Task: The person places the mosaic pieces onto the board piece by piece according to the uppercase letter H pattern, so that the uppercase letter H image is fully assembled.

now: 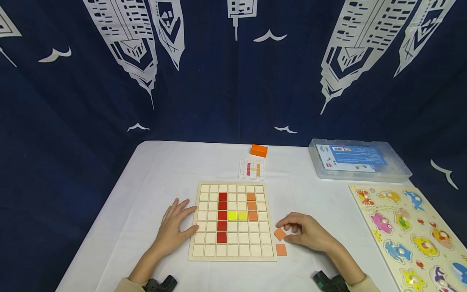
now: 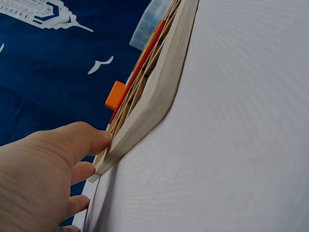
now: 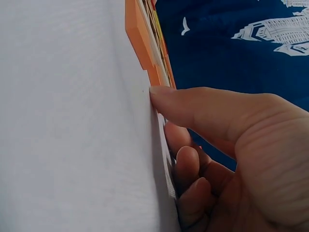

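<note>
A square wooden grid board (image 1: 233, 258) lies on the white table, with a column of red tiles (image 1: 222, 215), two yellow tiles (image 1: 237, 215) and a column of three orange tiles (image 1: 251, 206) in its cells. My left hand (image 1: 173, 227) rests at its left side, fingers spread, thumb and index fingertips touching the edge. To the right of the board, my right hand (image 1: 310, 232) pinches a loose orange tile (image 1: 279, 234) by its corners between thumb and index finger; the other fingers are curled. A second loose orange tile (image 1: 281, 250) lies just nearer, beside the board's edge.
Behind the board lie a small pattern card (image 1: 251, 169) and an orange block (image 1: 259, 151). A clear plastic box (image 1: 359, 160) stands at the back right. An animal puzzle board (image 1: 412, 235) covers the right side. A dark blue curtain (image 1: 233, 93) hangs behind the table.
</note>
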A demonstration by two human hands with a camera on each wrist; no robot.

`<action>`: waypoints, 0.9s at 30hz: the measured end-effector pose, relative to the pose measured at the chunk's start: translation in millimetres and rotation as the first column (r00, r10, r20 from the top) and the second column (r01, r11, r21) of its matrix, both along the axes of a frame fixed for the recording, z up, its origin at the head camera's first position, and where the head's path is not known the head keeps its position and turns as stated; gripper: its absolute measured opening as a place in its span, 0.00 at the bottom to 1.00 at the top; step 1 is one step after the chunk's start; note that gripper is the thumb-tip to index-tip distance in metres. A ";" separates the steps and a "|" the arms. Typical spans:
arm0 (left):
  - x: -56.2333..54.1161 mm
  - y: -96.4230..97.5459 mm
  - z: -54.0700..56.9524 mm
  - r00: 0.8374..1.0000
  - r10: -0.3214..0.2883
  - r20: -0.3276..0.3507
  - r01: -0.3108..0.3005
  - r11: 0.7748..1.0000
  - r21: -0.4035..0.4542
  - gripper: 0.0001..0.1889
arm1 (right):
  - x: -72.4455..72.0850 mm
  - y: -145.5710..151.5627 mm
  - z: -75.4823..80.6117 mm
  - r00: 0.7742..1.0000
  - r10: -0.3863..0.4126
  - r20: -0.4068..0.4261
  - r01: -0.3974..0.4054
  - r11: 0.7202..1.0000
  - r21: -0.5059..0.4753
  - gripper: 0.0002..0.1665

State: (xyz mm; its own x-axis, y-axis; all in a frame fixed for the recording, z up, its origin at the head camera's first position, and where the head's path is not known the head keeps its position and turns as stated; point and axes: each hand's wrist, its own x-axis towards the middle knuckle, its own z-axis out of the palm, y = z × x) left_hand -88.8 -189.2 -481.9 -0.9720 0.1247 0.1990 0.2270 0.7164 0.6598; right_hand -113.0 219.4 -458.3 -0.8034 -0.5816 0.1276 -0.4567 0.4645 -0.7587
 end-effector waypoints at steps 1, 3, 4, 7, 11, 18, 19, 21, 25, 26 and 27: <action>0.1 -0.1 0.0 1.000 0.000 0.000 0.000 1.000 -0.001 0.28 | -0.1 -0.1 -0.1 1.000 -0.001 -0.001 0.001 1.000 0.001 0.17; 0.4 -0.3 0.3 1.000 0.002 0.000 -0.002 1.000 -0.002 0.28 | -0.5 -0.2 -0.4 1.000 0.000 -0.006 0.000 1.000 -0.004 0.17; 0.5 -0.5 0.3 1.000 0.003 0.000 -0.003 1.000 -0.004 0.28 | -0.7 0.0 -0.6 1.000 -0.001 -0.004 0.001 1.000 -0.010 0.16; 0.5 -0.7 0.2 1.000 0.003 0.000 -0.003 1.000 -0.008 0.28 | -1.5 0.5 -1.5 1.000 -0.017 0.011 0.018 0.999 -0.027 0.15; 0.5 -0.9 -0.2 1.000 0.000 -0.001 0.000 1.000 -0.008 0.28 | -1.7 1.9 -1.7 0.995 -0.090 0.052 0.091 0.996 -0.013 0.14; 0.1 -0.3 -0.7 1.000 -0.001 -0.007 0.001 1.000 -0.006 0.28 | -2.4 3.4 5.0 0.966 -0.244 0.086 0.239 0.969 0.058 0.13; 0.1 -0.3 -0.9 1.000 -0.001 -0.010 0.001 1.000 -0.005 0.28 | -2.7 3.4 6.3 0.963 -0.257 0.082 0.252 0.966 0.065 0.13; 0.3 -0.3 -1.3 1.000 -0.004 -0.020 0.004 1.000 -0.004 0.28 | -3.1 3.1 9.4 0.958 -0.277 0.075 0.272 0.959 0.076 0.12; 0.6 -0.8 -2.0 0.999 -0.009 -0.034 0.009 1.000 0.000 0.28 | -4.5 -0.8 17.0 0.949 -0.311 0.047 0.305 0.947 0.096 0.11; 0.6 -0.9 -2.1 0.999 -0.009 -0.035 0.009 1.000 0.000 0.28 | -5.0 -2.7 19.0 0.947 -0.320 0.040 0.314 0.944 0.101 0.11; 0.5 -1.1 -2.5 0.999 -0.009 -0.036 0.009 1.000 0.001 0.28 | -5.7 -5.0 20.8 0.944 -0.328 0.035 0.323 0.940 0.105 0.11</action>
